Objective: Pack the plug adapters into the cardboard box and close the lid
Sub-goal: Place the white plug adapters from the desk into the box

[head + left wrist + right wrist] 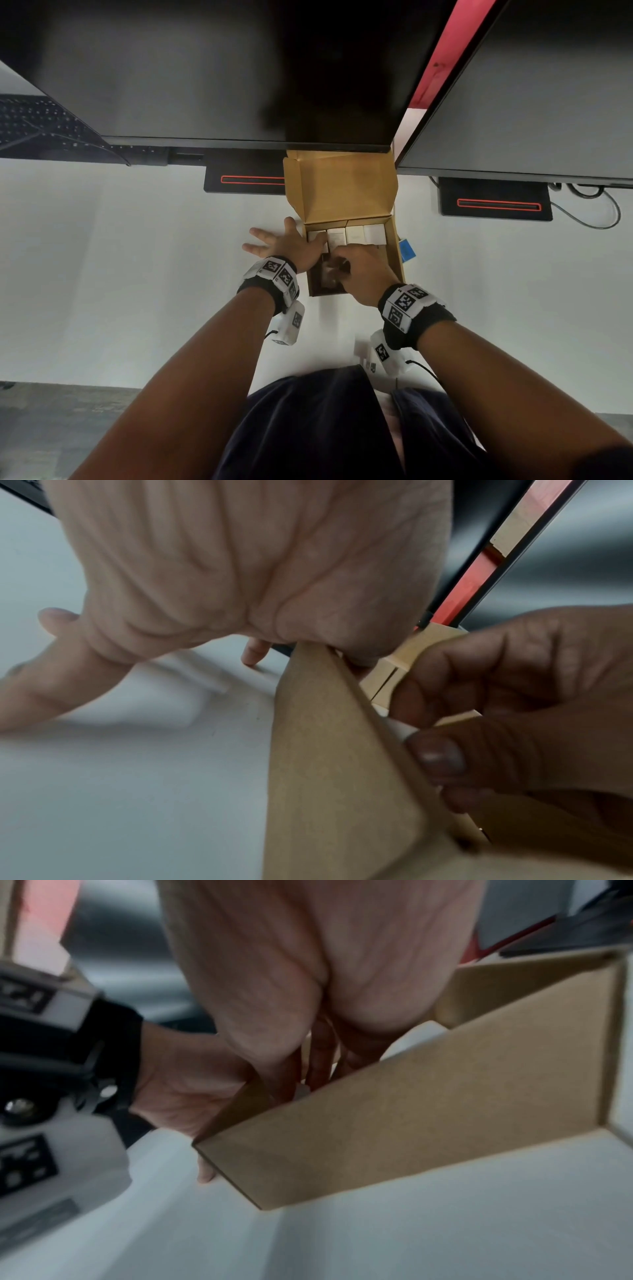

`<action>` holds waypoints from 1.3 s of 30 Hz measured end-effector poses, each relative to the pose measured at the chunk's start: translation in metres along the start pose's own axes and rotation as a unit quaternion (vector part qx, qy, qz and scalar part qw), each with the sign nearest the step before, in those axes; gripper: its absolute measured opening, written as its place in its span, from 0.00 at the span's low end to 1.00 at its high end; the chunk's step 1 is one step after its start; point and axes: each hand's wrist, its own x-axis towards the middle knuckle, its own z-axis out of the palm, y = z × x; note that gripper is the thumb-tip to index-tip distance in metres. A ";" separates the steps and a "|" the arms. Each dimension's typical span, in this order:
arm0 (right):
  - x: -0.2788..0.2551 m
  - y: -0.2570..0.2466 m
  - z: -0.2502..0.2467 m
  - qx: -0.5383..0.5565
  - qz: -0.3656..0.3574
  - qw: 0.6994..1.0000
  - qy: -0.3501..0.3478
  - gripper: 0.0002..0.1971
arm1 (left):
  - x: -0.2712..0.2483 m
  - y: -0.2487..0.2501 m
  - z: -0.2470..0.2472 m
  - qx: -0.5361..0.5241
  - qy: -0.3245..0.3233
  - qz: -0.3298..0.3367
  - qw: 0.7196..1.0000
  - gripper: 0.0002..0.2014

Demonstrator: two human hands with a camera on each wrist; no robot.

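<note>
The cardboard box (397, 260) stands open on the white table, its lid (346, 192) raised against a monitor. A row of white plug adapters (356, 233) fills the box's far end. My right hand (366, 270) is down inside the box, fingers curled round a white plug adapter (400, 729), which is mostly hidden. My left hand (291, 245) lies against the box's left wall (335, 777), fingers spread flat on the table and thumb over the rim. The right wrist view shows my fingers reaching behind the box's near wall (411, 1118).
Two dark monitors (205, 68) hang over the far side, their black stands (246, 180) flanking the box. A keyboard (34, 123) lies far left. A blue tag (407, 250) sits by the box's right wall. More white adapters (363, 353) lie near the table's front edge.
</note>
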 end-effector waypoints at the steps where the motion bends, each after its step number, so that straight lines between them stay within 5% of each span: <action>1: -0.002 0.004 -0.002 0.011 0.010 1.000 0.005 0.03 | 0.000 0.000 0.000 0.004 0.000 0.002 1.000 0.42; 11: -0.006 0.031 -0.016 0.053 0.096 0.994 0.005 0.04 | -0.005 0.002 -0.002 0.020 -0.002 0.001 1.000 0.42; 18: -0.007 0.029 -0.025 0.022 0.089 0.994 0.053 0.05 | -0.003 0.001 -0.002 0.021 -0.007 -0.004 1.000 0.43; 27: -0.001 0.024 -0.027 -0.075 0.067 0.995 -0.018 0.02 | -0.001 0.001 -0.001 0.032 -0.003 0.001 0.999 0.44; 39: -0.001 0.027 -0.009 -0.103 0.086 0.991 0.019 0.12 | 0.010 -0.001 0.006 0.037 0.007 0.003 0.999 0.46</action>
